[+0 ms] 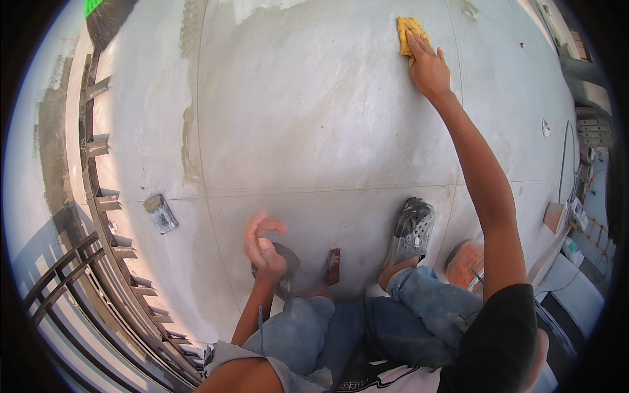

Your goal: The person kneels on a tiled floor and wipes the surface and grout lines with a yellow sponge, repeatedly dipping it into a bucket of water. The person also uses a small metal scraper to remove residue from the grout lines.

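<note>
Edges: pale floor (295, 111), thin seams crossing it, runs fwd from wearer's feet past top of view. L limit is a long metal edge (90, 150) w/ short brackets on its inner side; dark railing (62, 275) beyond, lower L. R limit is site clutter, incl. a tan box (555, 216). Open run betw. the feet and the cloth (403, 40) gives arm room, approx. full reach.

Cloth: yellow, crumpled, on floor at upper R of ctr, directly under fingers of R hand (430, 71). R arm near straight; R hand palm-down, fingers extended over cloth. Can't tell if thumb pinches it. L hand (265, 247) well apart from cloth, raised nr L knee, sl. blurred; fingers half-curled, thumb apart, nothing visible in grasp.

Nearby: grey block (161, 213) on floor, L of L hand; red tool (333, 266) betw. shoes, type unclear. R shoe (412, 229) grey, perforated. Brush (109, 23), dark bristles, green part, upper L corner.

Containers: orange tub (465, 263) beside R leg, partly hidden by it; contents can't be determined. Tan box: contents likewise unreadable.
</note>
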The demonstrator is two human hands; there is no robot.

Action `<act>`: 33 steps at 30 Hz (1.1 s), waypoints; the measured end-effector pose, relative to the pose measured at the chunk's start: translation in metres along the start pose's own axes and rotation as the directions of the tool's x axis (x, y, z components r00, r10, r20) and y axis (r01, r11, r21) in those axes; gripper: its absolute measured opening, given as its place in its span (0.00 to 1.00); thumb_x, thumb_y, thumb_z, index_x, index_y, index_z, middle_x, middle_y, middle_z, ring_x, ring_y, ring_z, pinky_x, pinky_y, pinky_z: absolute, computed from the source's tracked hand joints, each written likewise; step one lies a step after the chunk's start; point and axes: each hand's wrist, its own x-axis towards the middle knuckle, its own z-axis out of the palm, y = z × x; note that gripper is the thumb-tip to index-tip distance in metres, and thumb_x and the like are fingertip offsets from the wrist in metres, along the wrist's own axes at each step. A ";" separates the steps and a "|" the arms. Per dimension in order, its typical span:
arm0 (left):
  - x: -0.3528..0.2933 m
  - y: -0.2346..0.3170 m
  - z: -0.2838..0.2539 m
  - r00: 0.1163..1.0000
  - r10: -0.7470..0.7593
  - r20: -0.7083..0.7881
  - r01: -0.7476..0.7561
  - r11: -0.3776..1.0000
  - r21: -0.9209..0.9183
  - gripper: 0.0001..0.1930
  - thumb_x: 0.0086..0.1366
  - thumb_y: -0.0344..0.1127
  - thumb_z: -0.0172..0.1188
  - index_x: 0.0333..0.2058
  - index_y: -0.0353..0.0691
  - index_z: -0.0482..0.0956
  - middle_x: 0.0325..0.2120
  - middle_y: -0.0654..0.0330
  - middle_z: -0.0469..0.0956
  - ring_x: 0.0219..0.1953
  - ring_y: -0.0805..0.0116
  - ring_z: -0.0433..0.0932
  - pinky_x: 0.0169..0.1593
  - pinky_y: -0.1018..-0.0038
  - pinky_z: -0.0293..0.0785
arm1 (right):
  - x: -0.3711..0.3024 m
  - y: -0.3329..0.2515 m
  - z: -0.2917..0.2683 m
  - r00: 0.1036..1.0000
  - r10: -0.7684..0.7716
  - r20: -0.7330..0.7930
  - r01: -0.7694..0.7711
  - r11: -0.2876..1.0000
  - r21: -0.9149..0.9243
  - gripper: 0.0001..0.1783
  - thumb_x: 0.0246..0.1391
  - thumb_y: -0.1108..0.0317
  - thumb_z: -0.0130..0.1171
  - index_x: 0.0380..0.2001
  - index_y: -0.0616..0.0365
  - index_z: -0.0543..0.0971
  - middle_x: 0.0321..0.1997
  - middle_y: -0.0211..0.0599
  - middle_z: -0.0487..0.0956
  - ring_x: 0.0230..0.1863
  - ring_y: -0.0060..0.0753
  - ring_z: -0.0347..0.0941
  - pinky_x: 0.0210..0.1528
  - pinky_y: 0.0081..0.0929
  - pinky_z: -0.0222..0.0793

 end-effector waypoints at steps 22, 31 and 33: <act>0.008 0.005 -0.012 0.978 -0.200 -0.050 0.193 0.974 -0.117 0.20 0.84 0.43 0.42 0.58 0.31 0.72 0.27 0.54 0.79 0.30 0.69 0.75 0.41 0.69 0.74 | -0.043 -0.107 -0.007 0.989 -0.120 -0.091 0.141 0.947 0.287 0.33 0.56 0.84 0.55 0.68 0.67 0.74 0.75 0.53 0.74 0.77 0.62 0.68 0.77 0.52 0.67; 0.145 -0.003 0.005 0.978 -0.083 -0.189 0.072 0.995 -0.064 0.17 0.83 0.37 0.47 0.61 0.33 0.74 0.34 0.57 0.79 0.38 0.69 0.76 0.48 0.69 0.74 | -0.081 -0.197 -0.026 0.968 -0.227 -0.106 0.250 0.906 0.342 0.32 0.61 0.75 0.58 0.70 0.61 0.75 0.75 0.39 0.75 0.78 0.42 0.69 0.79 0.59 0.60; 0.178 -0.012 0.019 0.996 -0.017 -0.083 0.028 0.991 0.132 0.19 0.83 0.37 0.49 0.64 0.32 0.72 0.39 0.55 0.80 0.43 0.65 0.76 0.54 0.66 0.73 | -0.028 -0.143 -0.010 0.995 -0.017 -0.100 0.038 0.975 0.217 0.32 0.60 0.79 0.58 0.69 0.60 0.75 0.74 0.37 0.76 0.77 0.40 0.70 0.79 0.60 0.60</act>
